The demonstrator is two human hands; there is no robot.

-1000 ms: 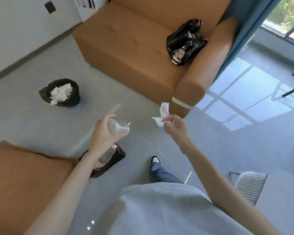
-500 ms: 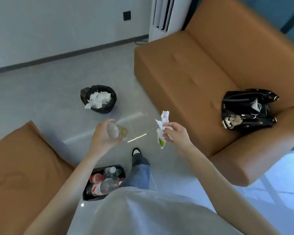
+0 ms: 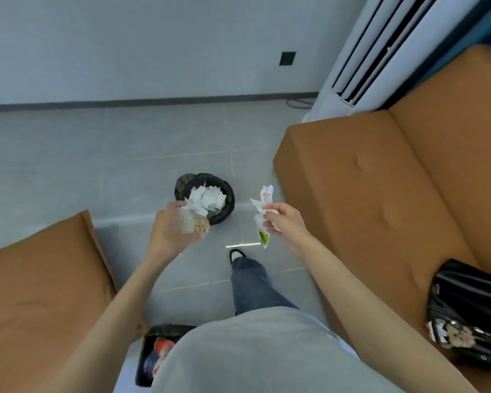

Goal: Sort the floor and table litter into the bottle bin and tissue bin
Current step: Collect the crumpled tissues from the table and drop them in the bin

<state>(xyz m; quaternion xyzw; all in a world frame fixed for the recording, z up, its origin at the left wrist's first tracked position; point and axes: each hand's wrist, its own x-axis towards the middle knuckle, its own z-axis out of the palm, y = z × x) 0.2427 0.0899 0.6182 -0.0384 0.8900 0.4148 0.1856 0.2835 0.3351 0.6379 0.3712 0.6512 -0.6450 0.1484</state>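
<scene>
**You have turned: bottle bin behind, tissue bin ahead**

The square black bottle bin [image 3: 145, 364] has slid to the lower edge, half hidden by your grey shirt [image 3: 253, 350]. Your left hand [image 3: 169, 232] grasps the clear plastic bottle of brownish bits [image 3: 192, 224], in front of the round black tissue bin [image 3: 231, 199]: the wrong bin for it. Your right hand [image 3: 284, 222] pinches the crumpled white tissue with a green patch [image 3: 262, 222] beside that bin; drop it first, I judge.
</scene>
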